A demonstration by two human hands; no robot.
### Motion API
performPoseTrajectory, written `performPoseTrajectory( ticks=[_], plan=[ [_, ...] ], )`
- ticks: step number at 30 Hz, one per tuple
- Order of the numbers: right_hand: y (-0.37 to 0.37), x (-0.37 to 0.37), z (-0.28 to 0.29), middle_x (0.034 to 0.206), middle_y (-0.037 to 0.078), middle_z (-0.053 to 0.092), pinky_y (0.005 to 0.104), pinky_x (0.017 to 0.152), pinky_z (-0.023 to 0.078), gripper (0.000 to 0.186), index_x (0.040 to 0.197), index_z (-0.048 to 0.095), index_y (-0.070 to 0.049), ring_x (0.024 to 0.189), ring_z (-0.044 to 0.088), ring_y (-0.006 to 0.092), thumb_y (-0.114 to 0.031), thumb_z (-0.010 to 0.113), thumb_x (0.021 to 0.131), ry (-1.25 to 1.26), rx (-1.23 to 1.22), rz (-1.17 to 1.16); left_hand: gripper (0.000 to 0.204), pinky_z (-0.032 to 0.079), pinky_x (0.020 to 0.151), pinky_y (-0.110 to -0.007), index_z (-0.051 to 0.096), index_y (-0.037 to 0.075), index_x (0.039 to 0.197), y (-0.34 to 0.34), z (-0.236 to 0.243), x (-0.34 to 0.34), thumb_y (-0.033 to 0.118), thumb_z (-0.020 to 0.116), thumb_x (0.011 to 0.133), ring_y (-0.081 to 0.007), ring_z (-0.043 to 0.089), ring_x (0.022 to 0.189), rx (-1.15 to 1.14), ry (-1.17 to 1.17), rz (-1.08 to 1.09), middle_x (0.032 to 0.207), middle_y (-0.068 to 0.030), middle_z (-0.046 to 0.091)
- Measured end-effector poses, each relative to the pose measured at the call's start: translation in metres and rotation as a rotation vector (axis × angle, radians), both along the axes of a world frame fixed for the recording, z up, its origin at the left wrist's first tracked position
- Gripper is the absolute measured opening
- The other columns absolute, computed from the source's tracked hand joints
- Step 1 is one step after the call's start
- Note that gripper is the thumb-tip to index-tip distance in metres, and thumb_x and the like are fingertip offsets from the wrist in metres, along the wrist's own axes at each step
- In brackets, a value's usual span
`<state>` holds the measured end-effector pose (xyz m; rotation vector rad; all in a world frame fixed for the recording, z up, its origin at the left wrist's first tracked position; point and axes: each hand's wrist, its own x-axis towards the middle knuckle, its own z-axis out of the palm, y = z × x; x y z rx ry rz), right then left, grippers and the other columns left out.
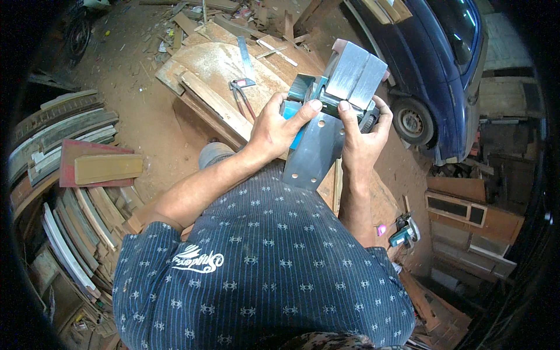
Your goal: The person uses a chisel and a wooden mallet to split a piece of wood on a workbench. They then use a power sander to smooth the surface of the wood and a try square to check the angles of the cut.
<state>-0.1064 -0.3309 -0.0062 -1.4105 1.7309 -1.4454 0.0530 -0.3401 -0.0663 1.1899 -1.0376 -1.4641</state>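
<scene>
An electric planer (315, 146) is turned over in front of my chest, its smooth metal sole facing up. Part of its teal casing shows beside the gap between the two sole plates. My left hand (273, 129) grips it on the left, thumb resting at the edge of the nearer plate. On the other side my right hand (360, 139) is wrapped around the casing, its thumb by the gap. The cutter between the plates is mostly hidden. Beyond my left hand, pincers (240, 96) with reddish handles and a try square (245, 63) lie on the dusty workbench (204, 58).
A blue car (437, 70) stands at the far right. Behind my right elbow is a teal power saw (402, 234), near a small pink object (381, 230). Stacked boards (81, 216) fill the left side. Wood scraps (233, 26) litter the far side.
</scene>
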Motion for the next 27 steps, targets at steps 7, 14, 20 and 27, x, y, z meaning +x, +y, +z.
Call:
performPoseTrajectory(
  ticks=[7, 14, 20, 27],
  plan=[
    [-0.001, -0.004, -0.009, 0.115, 0.014, 0.060, 0.0370, 0.094, 0.048, 0.057, 0.130, 0.051, 0.001, 0.106, 0.060, 0.0214, -0.021, 0.079, 0.085, 0.005, -0.030, 0.027, 0.066, 0.054, 0.077, -0.029, 0.064, -0.004, 0.110, -0.002, -0.006, 0.001, 0.056, 0.075, 0.086, -0.0147, 0.067, 0.084, 0.030, 0.085, -0.016, 0.093, -0.0109, 0.070],
    [0.003, 0.013, 0.012, 0.117, 0.015, 0.060, 0.0378, 0.094, 0.051, 0.056, 0.131, 0.051, 0.000, 0.107, 0.062, 0.0219, -0.022, 0.079, 0.088, -0.009, 0.099, 0.036, 0.065, 0.054, 0.070, -0.024, 0.061, -0.005, 0.109, -0.001, -0.007, 0.005, 0.055, 0.072, 0.090, -0.0125, 0.067, 0.079, 0.120, 0.166, -0.019, 0.090, -0.0093, 0.068],
    [-0.002, -0.003, 0.001, 0.118, 0.016, 0.062, 0.0360, 0.097, 0.050, 0.051, 0.136, 0.051, 0.004, 0.110, 0.061, 0.0207, -0.030, 0.064, 0.101, -0.069, -0.020, 0.070, 0.061, 0.056, 0.068, -0.023, 0.059, -0.005, 0.113, -0.005, -0.018, 0.005, 0.053, 0.066, 0.096, -0.0117, 0.067, 0.078, 0.167, 0.355, -0.065, 0.094, -0.0083, 0.068],
    [0.011, -0.055, -0.087, 0.137, 0.009, 0.058, 0.0420, 0.109, 0.041, 0.060, 0.142, 0.054, -0.007, 0.126, 0.053, 0.0209, -0.052, 0.050, 0.103, -0.830, 0.380, 0.222, 0.066, 0.058, 0.088, -0.035, 0.057, 0.004, 0.130, -0.014, -0.025, -0.007, 0.061, 0.048, 0.100, -0.0179, 0.068, 0.101, 0.238, 0.596, -0.200, 0.114, -0.0103, 0.068]
  ],
)
